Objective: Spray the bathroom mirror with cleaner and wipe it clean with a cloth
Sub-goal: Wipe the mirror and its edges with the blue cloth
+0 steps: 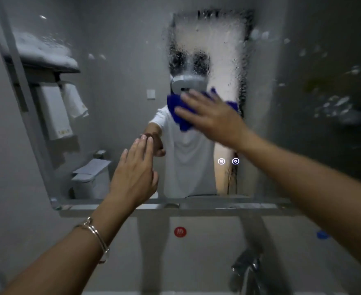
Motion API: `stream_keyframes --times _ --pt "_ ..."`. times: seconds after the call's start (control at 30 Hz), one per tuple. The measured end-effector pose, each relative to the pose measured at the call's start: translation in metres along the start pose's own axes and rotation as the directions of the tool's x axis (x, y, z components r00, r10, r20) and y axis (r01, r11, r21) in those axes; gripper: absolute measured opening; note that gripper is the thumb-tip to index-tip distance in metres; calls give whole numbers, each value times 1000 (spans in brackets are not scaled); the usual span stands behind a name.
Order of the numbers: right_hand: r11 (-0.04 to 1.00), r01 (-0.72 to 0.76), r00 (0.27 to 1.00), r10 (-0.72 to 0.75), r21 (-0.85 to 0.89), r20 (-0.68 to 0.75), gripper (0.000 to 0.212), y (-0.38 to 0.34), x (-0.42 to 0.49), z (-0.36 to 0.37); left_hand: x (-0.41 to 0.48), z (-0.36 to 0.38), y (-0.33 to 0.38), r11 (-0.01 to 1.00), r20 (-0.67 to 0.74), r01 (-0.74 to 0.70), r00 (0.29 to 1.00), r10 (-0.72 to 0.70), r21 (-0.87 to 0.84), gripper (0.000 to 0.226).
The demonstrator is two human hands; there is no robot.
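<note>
The mirror (pixel 115 81) hangs on the wall in front of us, wet with white foam and drops (pixel 224 50) near the top. The blue cloth (pixel 175 109) is flat against the glass in the middle, just under the foam. Our right grip (pixel 211 120) presses on the cloth with straight, spread fingers, not curled round it. Our left grip (pixel 132 173) is loose and holds nothing, and its straight fingertips touch the glass lower down. A thin bracelet (pixel 94 233) sits on the left wrist. Two small lit round signs (pixel 228 161) glow in the glass. In the mirror we see white towels (pixel 56 111) and a toilet (pixel 88 179). Below the mirror are a red round sticker (pixel 180 232) and a shiny tap (pixel 247 271).
</note>
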State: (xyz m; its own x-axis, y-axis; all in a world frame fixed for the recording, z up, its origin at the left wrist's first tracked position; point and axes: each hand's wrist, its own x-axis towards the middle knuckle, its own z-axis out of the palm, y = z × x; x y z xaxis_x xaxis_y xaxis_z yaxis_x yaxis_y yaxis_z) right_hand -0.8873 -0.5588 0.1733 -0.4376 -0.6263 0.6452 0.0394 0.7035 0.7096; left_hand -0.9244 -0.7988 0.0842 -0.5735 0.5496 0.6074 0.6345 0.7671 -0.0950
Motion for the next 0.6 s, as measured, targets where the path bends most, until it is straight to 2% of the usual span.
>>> stream_keyframes --times 0.07,0.13,0.27,0.4,0.6 --pt "993 -74 997 73 -88 -18 49 40 27 -14 3 2 7 1000 -12 -15 1000 15 4 72" --pt "987 -122 992 120 -105 -24 49 57 38 -20 7 6 12 999 -35 -38 999 38 -6 73" --pt "979 -180 982 172 -97 -83 47 30 19 -7 10 9 16 999 -70 -46 997 46 -8 76" --pt "995 -71 993 76 66 -87 43 -33 -46 14 7 16 21 999 -70 -17 997 15 -31 79" --pt "981 155 976 -170 115 138 57 -127 -152 47 -3 28 39 996 -57 -85 995 85 8 73"
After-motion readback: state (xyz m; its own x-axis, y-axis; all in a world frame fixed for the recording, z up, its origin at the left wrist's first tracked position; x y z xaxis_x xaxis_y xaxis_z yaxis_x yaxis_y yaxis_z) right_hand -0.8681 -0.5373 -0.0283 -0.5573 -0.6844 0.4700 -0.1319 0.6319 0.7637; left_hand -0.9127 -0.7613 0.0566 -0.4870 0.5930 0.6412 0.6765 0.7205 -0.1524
